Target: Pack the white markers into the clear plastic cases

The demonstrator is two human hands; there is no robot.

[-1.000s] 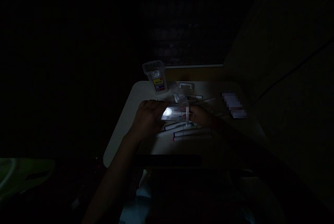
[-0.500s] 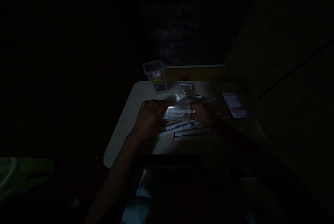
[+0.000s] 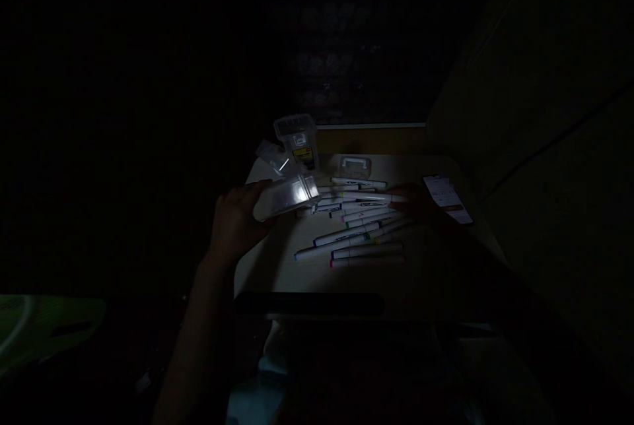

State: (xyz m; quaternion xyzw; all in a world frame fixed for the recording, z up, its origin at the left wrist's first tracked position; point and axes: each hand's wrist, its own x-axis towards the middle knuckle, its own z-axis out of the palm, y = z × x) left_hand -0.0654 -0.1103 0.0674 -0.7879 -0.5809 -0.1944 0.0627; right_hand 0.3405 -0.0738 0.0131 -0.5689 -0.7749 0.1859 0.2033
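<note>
Head view, very dim; light falls mainly mid-frame. Left hand (image 3: 240,220), left of centre, is curled around the closed end of a clear box (image 3: 287,195), tipped onto its side above the tabletop (image 3: 411,164), its mouth toward the right. A thin clear flap (image 3: 275,156) juts up from it; glare hides whatever is inside.

Right hand (image 3: 419,202), right of centre, deep in shadow; fingers meet the right end of a yellow-tipped marker (image 3: 369,197). Pinching or only touching: cannot tell.

Progress, judged from the layout: work looks unfinished. Many white markers (image 3: 347,235) lie loose across mid-frame, outside the box, roughly lengthwise but overlapping. None can be confirmed inside. Upper centre: labelled container (image 3: 303,148) upright; clear piece with white handle (image 3: 355,166) off to its right, perhaps a lid. Phone (image 3: 448,199) at right, apart from the markers.
</note>
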